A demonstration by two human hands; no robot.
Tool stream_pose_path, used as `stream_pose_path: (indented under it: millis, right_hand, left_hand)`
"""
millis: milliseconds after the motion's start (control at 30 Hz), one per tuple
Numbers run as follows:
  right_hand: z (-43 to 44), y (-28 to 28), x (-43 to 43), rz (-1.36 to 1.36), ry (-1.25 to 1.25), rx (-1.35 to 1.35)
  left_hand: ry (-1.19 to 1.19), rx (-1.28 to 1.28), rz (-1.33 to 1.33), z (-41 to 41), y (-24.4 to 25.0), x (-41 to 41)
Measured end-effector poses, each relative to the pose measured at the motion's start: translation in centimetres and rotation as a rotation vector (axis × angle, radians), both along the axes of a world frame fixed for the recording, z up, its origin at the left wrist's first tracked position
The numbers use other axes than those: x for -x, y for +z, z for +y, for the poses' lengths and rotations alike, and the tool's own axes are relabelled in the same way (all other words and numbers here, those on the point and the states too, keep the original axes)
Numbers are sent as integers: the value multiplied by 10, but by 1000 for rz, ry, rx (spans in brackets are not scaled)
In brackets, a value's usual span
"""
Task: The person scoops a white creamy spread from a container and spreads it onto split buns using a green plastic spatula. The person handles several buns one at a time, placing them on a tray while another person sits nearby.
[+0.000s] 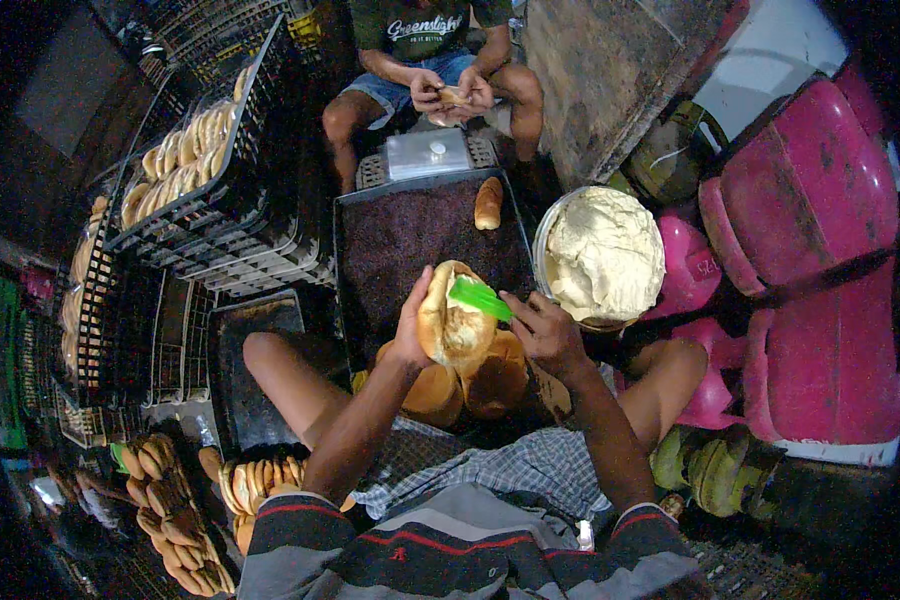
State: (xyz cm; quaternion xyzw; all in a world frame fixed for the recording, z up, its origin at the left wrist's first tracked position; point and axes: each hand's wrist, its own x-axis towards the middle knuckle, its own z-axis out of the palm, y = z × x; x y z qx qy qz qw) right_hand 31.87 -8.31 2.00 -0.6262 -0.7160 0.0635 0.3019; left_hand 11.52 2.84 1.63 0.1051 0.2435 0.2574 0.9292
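Observation:
My left hand [412, 322] holds a split bread roll [456, 330] with its cut side facing up. A green plastic spreader [480, 298] is gripped in my right hand [549, 330], its blade resting on pale cream inside the roll. Just right of this hand stands a round tub of whipped cream-like spread [606, 251]. Beyond the roll lies a black tray of dark brown crumbs [405, 232], with a small filled-looking roll [488, 204] at its far right corner. Below my hands, several round-topped rolls [495, 375] sit together near my lap.
Across the tray, a seated co-worker [435, 67] handles a bread piece above a stack of clear plastic sheets [427, 154]. Black plastic crates [217, 202] with bagged rolls rise at the left. Pink containers [810, 187] stand at the right. More rolls [165, 517] lie lower left.

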Motion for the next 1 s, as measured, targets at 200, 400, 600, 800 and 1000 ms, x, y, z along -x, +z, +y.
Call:
stream_pose_path:
  millis: [200,400,600,800,1000]
  right_hand:
    - [-19,16,1,-319,63,28]
    - [-20,19,-9,-266,-56,52]
    - [-32,13,-23,-337,14,177]
    - [-42,45,-58,-32,-267,170]
    - [-47,56,-74,85,-283,159]
  left_hand:
    - [115,-81,373,10,-41,2]
    - [-39,-165,162,13,-27,-4]
    - [105,-313,249,24,-54,-5]
    - [197,-80,237,60,-38,-3]
    - [284,-972,882,122,-151,-7]
